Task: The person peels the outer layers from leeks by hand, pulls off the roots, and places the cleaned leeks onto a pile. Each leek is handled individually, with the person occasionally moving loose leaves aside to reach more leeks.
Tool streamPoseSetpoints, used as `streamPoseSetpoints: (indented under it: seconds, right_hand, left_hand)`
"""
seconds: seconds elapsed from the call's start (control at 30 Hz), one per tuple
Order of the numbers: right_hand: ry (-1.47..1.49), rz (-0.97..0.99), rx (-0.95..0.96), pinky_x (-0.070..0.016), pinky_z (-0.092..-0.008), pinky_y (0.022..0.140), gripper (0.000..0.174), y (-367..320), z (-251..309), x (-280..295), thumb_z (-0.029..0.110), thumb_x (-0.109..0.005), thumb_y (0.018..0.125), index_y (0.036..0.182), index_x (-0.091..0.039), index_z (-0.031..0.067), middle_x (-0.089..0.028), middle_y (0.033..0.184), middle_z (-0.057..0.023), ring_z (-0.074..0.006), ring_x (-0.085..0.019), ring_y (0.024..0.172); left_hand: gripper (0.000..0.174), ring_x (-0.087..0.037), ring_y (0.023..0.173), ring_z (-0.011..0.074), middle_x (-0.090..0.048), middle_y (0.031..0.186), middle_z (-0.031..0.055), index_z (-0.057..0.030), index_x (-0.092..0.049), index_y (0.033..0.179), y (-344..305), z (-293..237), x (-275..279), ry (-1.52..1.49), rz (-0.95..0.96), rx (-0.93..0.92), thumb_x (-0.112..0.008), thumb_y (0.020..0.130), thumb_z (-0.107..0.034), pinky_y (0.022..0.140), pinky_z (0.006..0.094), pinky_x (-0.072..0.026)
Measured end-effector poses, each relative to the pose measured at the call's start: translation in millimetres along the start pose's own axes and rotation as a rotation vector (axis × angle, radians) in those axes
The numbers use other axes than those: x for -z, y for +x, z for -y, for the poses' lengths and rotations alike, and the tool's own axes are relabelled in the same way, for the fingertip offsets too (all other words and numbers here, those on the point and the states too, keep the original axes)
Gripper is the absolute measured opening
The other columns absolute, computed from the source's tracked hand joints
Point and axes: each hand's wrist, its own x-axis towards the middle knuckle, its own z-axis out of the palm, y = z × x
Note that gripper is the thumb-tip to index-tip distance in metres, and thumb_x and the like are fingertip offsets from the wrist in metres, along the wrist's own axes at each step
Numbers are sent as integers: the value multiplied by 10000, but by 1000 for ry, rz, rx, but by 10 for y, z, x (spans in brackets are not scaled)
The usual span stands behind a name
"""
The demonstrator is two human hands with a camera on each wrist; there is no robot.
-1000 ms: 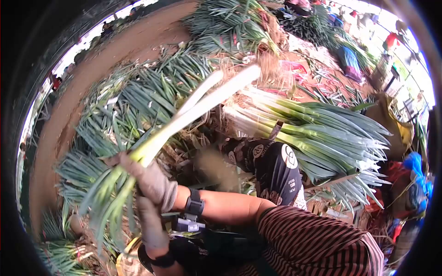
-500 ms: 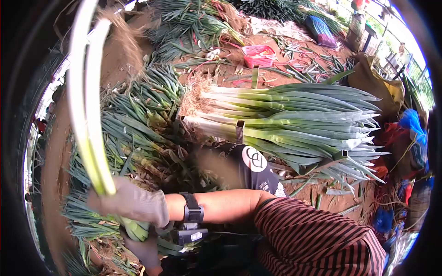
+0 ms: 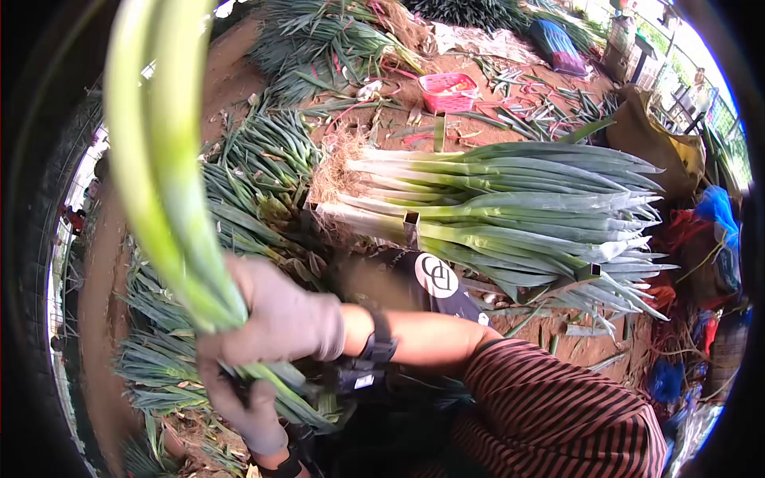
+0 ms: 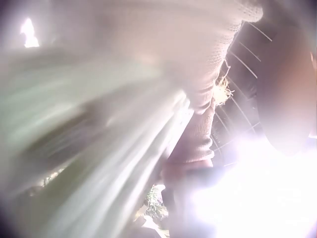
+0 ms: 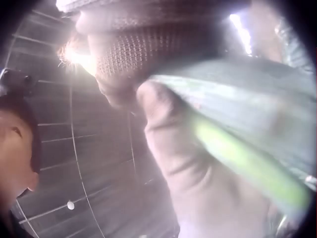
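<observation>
Two long green onions (image 3: 163, 199) slant up the left side of the head view, close to the camera, their upper ends out of frame. My gloved right hand (image 3: 279, 311) grips them where the pale stalks turn green. Just below it, my gloved left hand (image 3: 251, 414) holds the leafy part, its thumb bent over the leaves (image 3: 291, 390). In the right wrist view a gloved thumb (image 5: 158, 101) presses against the leaves. Bright, blurred leaves (image 4: 124, 158) fill much of the left wrist view.
A neat stack of green onions (image 3: 510, 191) lies right of my hands in a metal frame with short posts (image 3: 410, 229). Loose onion heaps (image 3: 263, 159) spread along the left. A pink basket (image 3: 449, 94) stands beyond. Blue netting (image 3: 717, 211) hangs at right.
The onions have swung from pointing up and right to upright on the left, nearer the camera. My view turned, bringing the pink basket into sight. Both hands have shifted slightly since half a second ago.
</observation>
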Motion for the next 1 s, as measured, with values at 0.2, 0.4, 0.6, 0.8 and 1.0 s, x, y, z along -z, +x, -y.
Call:
streamPoseSetpoints:
  seconds: [0.2, 0.4, 0.6, 0.8, 1.0]
  right_hand:
    - [-469, -104, 261, -498, -319, 703, 363, 547, 1195, 482, 87, -708, 718, 1058, -586, 48, -630, 857, -52, -170, -600, 795]
    - [-1535, -108, 182, -492, -361, 676, 341, 750, 2523, 775, 92, -685, 711, 1035, -596, 38, -624, 812, -92, -234, -608, 756]
    - [-2202, 18, -340, -485, -403, 649, 322, 355, 3156, 1219, 96, -663, 703, 1013, -606, 29, -618, 767, -131, -299, -615, 718]
    - [-1961, 231, -1054, -486, -440, 635, 279, -598, 2716, 2355, 211, -661, 690, 922, -624, 62, -611, 696, -144, -327, -617, 668]
    - [-1341, 232, -1420, -469, -399, 666, 331, -945, 1972, 3242, 226, -709, 675, 903, -619, 3, -618, 714, -111, -216, -587, 701]
  left_hand:
    - [350, -563, 1076, 215, -574, 1209, 164, 70, -476, 1283, 193, 93, -124, -64, -305, -105, -471, 975, -96, 963, 347, -431]
    - [220, -617, 905, 138, -631, 1094, 70, -1, -603, 1137, 581, 601, -543, -66, -132, -45, -597, 917, -8, 818, 273, -497]
    - [311, -641, 963, 289, -649, 1102, 119, -45, -628, 1105, 1000, 1301, -1543, 188, 226, -262, -708, 806, -74, 844, 348, -525]
    - [420, -517, 1212, 315, -565, 1302, 133, -64, -581, 1277, 1194, 1746, -2609, 376, 603, -556, -583, 860, -115, 1026, 387, -438]
    - [503, -480, 1253, 306, -582, 1286, 135, -77, -583, 1299, 1159, 2104, -3234, 495, 773, -630, -616, 810, -189, 1071, 429, -364]
